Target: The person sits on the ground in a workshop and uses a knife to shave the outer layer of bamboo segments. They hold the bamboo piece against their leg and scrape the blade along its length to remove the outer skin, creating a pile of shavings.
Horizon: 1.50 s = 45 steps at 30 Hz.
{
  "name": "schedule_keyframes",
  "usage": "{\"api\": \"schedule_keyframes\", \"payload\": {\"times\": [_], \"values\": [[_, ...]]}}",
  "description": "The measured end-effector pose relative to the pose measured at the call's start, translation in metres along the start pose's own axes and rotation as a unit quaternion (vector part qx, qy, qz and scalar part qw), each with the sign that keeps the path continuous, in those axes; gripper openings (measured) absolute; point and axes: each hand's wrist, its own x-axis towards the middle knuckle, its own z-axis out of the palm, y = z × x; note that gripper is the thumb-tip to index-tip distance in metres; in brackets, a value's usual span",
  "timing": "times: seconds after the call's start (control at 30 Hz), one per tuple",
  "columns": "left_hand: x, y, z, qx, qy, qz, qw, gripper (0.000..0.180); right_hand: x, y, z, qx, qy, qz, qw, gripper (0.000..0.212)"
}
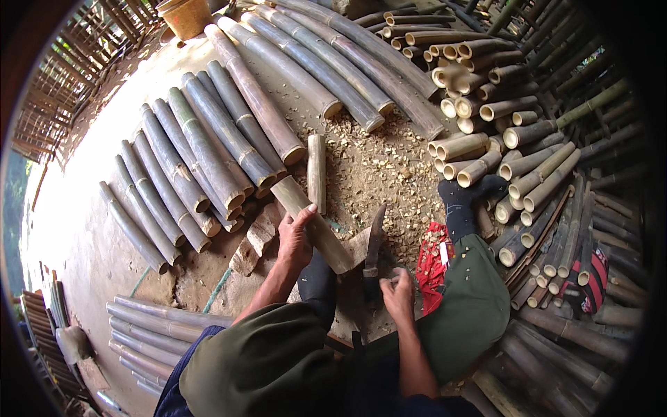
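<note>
My left hand [294,238] is wrapped round a short bamboo section [322,233], thumb on top, holding it slanted above the ground in front of my lap. Right of its near end, a curved knife [376,240] points away from me, its dark handle toward me. My right hand [397,295] is closed just right of that handle, fingers curled toward the thumb. Whether it touches the handle or pinches something small, I cannot make out. Another short bamboo piece [316,170] lies beyond the held section. A split, pale wood block [256,240] lies left of my left hand.
Long bamboo poles [208,149] lie in rows ahead and to the left. Cut bamboo tubes [500,111] are stacked along the right. Wood chips [389,163] litter the ground ahead. A red cloth [433,264] lies by my right leg; a bucket [186,17] stands at the far left.
</note>
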Motion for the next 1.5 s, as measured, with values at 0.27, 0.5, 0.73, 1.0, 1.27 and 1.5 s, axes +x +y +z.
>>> {"api": "schedule_keyframes", "payload": {"times": [0.27, 0.5, 0.73, 1.0, 1.27, 1.5], "values": [[-0.009, -0.018, 0.006, 0.071, 0.044, 0.078, 0.993, 0.059, 0.0, 0.014, 0.041, 0.029, -0.061, -0.001, 0.998, 0.051], [-0.019, -0.005, 0.02, 0.052, 0.137, 0.062, 0.987, 0.062, -0.019, -0.024, 0.017, 0.122, 0.024, -0.123, 0.985, 0.039], [-0.026, 0.0, 0.019, 0.088, 0.157, 0.076, 0.981, 0.062, -0.02, -0.053, -0.01, 0.013, -0.016, -0.135, 0.991, 0.033], [-0.025, -0.002, 0.015, 0.126, 0.111, 0.074, 0.983, 0.059, -0.013, -0.045, -0.007, -0.048, -0.089, -0.057, 0.993, 0.03], [-0.021, -0.004, 0.004, 0.131, 0.043, 0.09, 0.986, 0.044, -0.026, -0.041, 0.0, -0.013, -0.021, -0.112, 0.993, 0.03], [-0.031, 0.004, 0.0, 0.149, 0.014, 0.117, 0.982, 0.046, -0.03, -0.083, -0.033, -0.004, -0.011, -0.156, 0.988, 0.032]]}}
